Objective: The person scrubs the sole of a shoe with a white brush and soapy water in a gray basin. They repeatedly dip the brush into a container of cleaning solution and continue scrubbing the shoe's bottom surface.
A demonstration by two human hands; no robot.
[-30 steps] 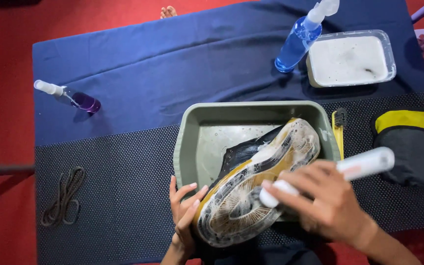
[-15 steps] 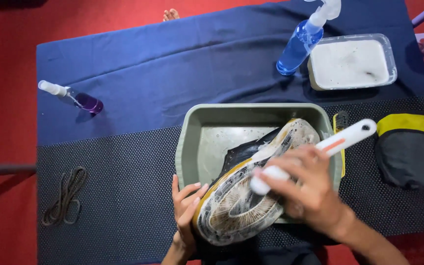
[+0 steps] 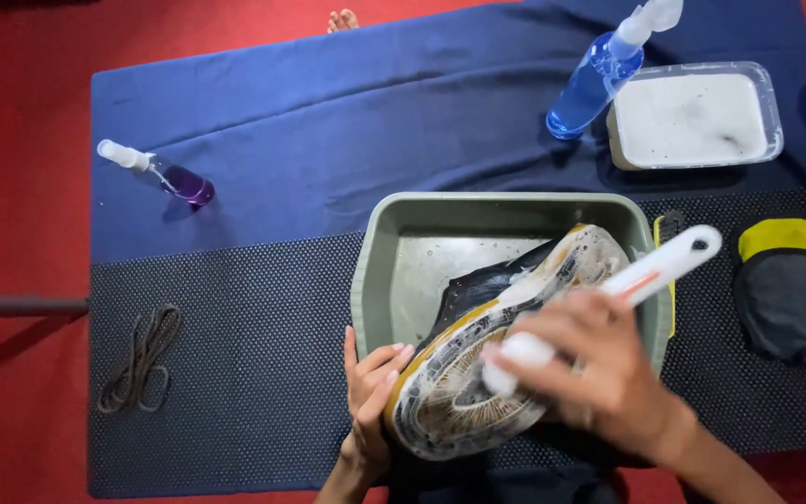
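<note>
Head view, shoe: a dark shoe (image 3: 506, 359) with a pale, soapy sole turned up lies tilted over the near rim of a grey-green tub (image 3: 375, 271), at lower centre of the frame.
Head view, long axis: the shoe runs from lower left (the end at the tub's near edge) to upper right (the end inside the tub).
Head view, left hand: the left hand (image 3: 370, 401) sits at the shoe's lower-left end, fingers (image 3: 384, 359) together and pressed flat against the sole's edge, bracing rather than wrapping it.
Head view, right hand: the right hand (image 3: 599, 373) is over the middle of the sole, fingers clamped round a white brush (image 3: 646, 275).
Head view, brush line: its handle points to the upper right, almost parallel to the shoe's long axis; the working end is on the sole under the hand and mostly hidden.
Head view, nearer hand: both touch the shoe; the right hand covers more of it.
Head view, surroundings: blue spray bottle (image 3: 599, 79) and a tray of white foam (image 3: 692, 117) at upper right, small purple bottle (image 3: 165, 173) at left, dark laces (image 3: 142, 359) at lower left, all on a blue cloth (image 3: 328, 121) and dotted mat (image 3: 235, 373).
</note>
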